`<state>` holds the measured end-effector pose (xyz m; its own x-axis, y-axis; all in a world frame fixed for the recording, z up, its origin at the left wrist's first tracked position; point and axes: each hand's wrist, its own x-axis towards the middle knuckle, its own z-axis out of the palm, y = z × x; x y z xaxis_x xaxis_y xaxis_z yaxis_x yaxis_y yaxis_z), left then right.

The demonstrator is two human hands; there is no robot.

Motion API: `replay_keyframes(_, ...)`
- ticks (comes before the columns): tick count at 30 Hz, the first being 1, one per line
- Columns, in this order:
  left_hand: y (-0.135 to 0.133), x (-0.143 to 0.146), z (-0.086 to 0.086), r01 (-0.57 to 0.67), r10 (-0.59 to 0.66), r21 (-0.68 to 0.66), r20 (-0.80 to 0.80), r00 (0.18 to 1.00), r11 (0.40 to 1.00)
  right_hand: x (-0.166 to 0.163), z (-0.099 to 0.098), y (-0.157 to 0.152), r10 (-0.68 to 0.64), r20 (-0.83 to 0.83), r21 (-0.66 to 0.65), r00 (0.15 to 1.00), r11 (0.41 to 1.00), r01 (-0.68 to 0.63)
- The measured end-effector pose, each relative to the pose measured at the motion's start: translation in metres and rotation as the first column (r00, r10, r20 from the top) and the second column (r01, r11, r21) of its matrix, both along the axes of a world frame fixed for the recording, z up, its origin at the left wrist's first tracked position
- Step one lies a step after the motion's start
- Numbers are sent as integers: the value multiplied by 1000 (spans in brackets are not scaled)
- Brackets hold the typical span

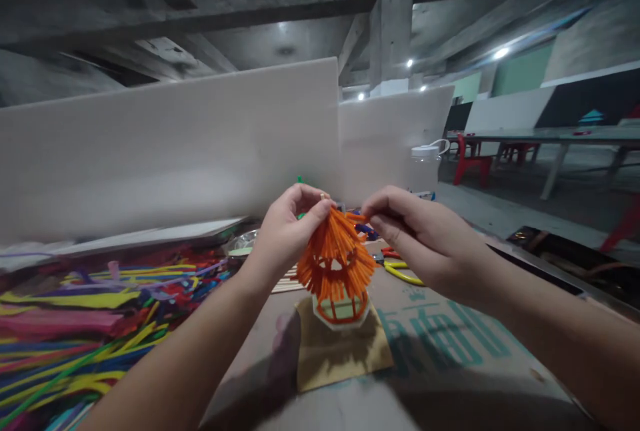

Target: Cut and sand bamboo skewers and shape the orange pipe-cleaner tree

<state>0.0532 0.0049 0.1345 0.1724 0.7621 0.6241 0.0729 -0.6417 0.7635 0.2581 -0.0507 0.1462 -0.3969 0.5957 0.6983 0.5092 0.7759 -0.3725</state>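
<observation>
Orange strip pinched beside the model, the right hand should work gently while the left hand, pinching the model's top, must hold it steady.

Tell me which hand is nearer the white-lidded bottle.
Right. The right hand is on the near side of the white-lidded bottle; the left hand is farther off to its left, at the tip of the orange pipe-cleaner roof.

Distant lamps glare amid dimness, edges stretched.
</observation>
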Motion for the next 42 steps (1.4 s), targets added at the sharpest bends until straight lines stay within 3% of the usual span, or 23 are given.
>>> replay_keyframes(8, -5, 10, -5, -3, 4, -36, 19, 1000, 999, 14, -2, 18, 6, -4, -101, 1000, 995, -6)
replay_keyframes(13, -13, 11, -13, -28, 28, -47, 9, 1000, 998, 17, -2, 12, -51, 47, -38, 998, 998, 52)
replay_keyframes(21, -13, 8, -17, 62, -69, -168, -38, 997, 984, 9, -18, 20, -112, 105, 59, 988, 993, 107)
replay_keyframes(29, -27, 9, -16, 52, -62, -126, -80, 995, 991, 7, -19, 19, -51, 86, 90, 995, 995, 43)
replay_keyframes(42, -31, 5, -16, 65, -78, -91, -147, 986, 994, 8, -7, 11, 7, 74, -74, 997, 997, -1)
